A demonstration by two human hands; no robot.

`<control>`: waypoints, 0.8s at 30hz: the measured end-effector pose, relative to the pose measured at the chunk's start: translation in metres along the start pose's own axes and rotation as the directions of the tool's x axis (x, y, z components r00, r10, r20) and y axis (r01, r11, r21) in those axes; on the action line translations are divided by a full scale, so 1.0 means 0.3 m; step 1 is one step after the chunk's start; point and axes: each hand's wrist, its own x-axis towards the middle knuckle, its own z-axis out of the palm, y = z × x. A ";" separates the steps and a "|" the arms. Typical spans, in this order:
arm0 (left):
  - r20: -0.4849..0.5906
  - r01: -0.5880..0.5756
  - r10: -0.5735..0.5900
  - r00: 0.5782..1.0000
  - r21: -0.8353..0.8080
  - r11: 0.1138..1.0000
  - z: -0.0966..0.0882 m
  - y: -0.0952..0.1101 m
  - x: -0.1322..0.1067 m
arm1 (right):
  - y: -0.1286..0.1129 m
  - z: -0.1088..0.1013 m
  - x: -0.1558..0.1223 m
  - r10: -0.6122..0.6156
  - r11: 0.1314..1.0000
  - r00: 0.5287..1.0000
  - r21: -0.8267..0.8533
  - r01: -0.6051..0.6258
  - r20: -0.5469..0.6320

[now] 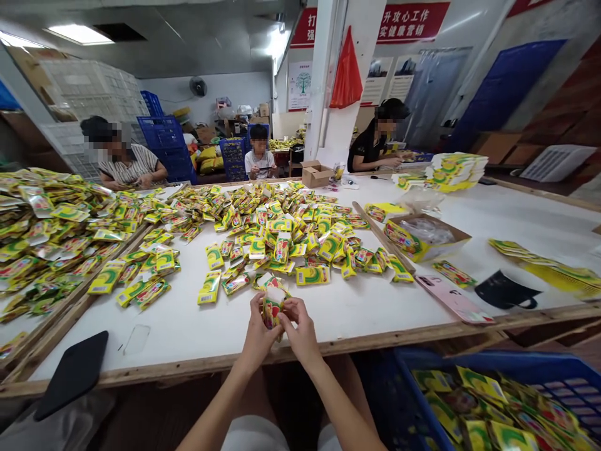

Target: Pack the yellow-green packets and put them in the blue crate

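Between my two hands, near the table's front edge, is a small yellow, green and red carton [273, 308] with its white flaps open at the top. My left hand [257, 329] grips it from the left side, thumb and fingers closed on it. From the right, my right hand [298, 326] also has its fingers closed on the carton. Just beyond my hands a big heap of similar small cartons [282, 247] spreads over the white tabletop [197, 332]. One carton [209, 287] lies flat to the left of my hands.
A wooden divider [117, 254] separates another carton pile [42, 232] at left. A black phone [75, 373] overhangs the front edge. At right are a pink phone [453, 299], black visor [504, 291] and open box [425, 241]. A blue crate [404, 382] stands below. Several people sit opposite.
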 end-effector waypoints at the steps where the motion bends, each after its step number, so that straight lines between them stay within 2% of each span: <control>1: 0.017 0.002 -0.002 1.000 -0.022 1.000 -0.011 -0.002 -0.005 | 0.007 0.001 0.002 -0.003 1.000 1.000 -0.001 0.003 0.016; 6: 0.085 0.005 0.004 0.996 -0.105 0.994 -0.055 -0.011 -0.012 | 0.026 -0.038 -0.009 -0.021 0.999 0.997 0.026 0.019 0.081; 11: 0.147 0.030 -0.025 0.989 -0.036 0.999 -0.070 -0.013 0.002 | 0.024 -0.061 0.011 -0.008 0.998 0.987 -0.053 0.017 0.162; 15: 0.110 -0.040 0.044 0.993 -0.035 0.999 -0.066 -0.009 0.021 | 0.032 -0.050 0.053 -0.042 0.992 0.991 -0.109 0.056 0.124; 19: 0.023 -0.038 0.042 0.999 -0.143 0.989 -0.048 -0.016 0.021 | 0.047 -0.036 0.069 -0.061 0.997 0.995 -0.034 0.064 0.075; 24: 0.043 -0.055 0.057 0.997 -0.040 0.998 -0.042 -0.012 0.012 | 0.021 -0.045 0.050 -0.123 0.987 0.984 -0.090 0.135 0.125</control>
